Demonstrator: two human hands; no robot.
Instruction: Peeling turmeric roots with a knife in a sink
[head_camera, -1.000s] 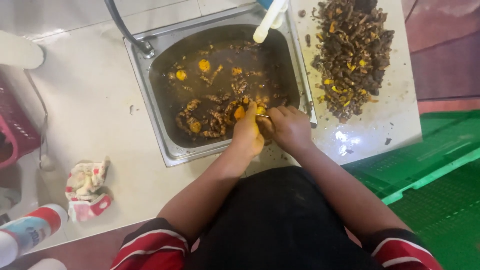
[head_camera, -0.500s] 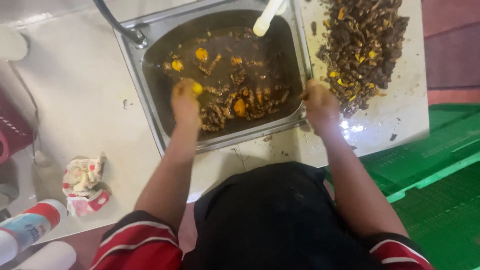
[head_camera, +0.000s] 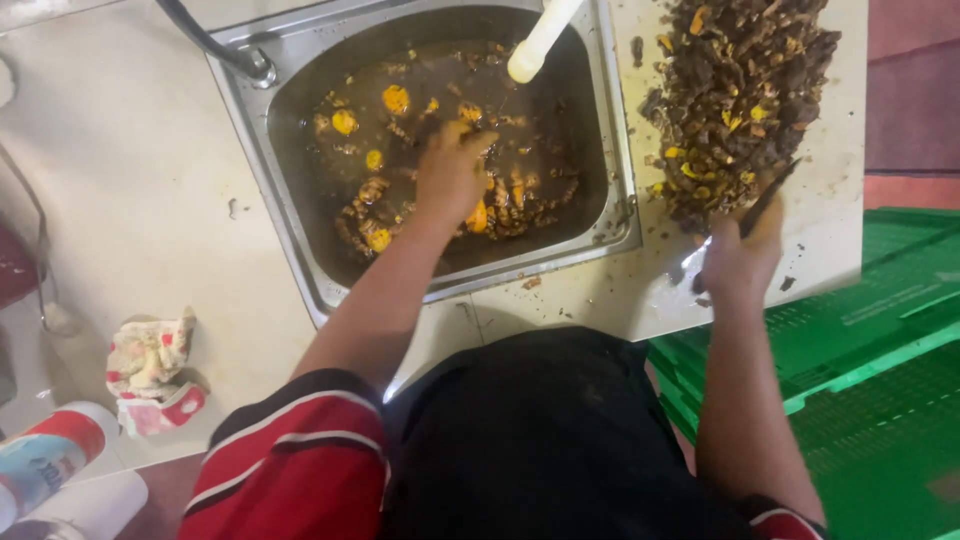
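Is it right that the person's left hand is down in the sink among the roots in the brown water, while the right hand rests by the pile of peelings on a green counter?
Not quite. The head view shows the left hand in the sink among the roots, and the right hand by the pile of peelings, but the counter is white; the green thing is a crate beside it.

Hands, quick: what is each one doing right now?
Left hand: in the steel sink, grasping orange-brown root pieces; grip unclear.
Right hand: closed on a dark-handled knife.
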